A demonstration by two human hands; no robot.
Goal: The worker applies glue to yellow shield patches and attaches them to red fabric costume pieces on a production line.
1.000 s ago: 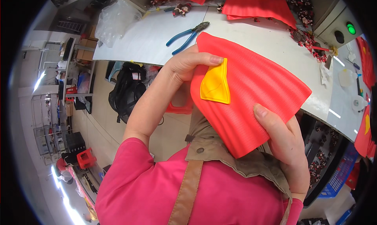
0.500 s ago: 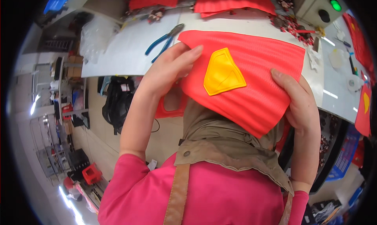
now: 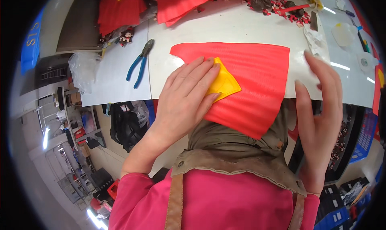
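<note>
A red ribbed sheet [image 3: 249, 81] lay on the white table [image 3: 225, 29], its near edge hanging over the table's near rim above the apron. The left hand [image 3: 183, 99] pressed flat, fingers together, on a yellow patch [image 3: 225, 83] at the sheet's left part. The right hand [image 3: 319, 105] hovered just right of the sheet, fingers spread, holding nothing. The sheet looked light, thin and limp (best taken by an edge). Its left near corner was hidden under the hand. Blue-handled pliers [image 3: 138, 63] lay far left.
</note>
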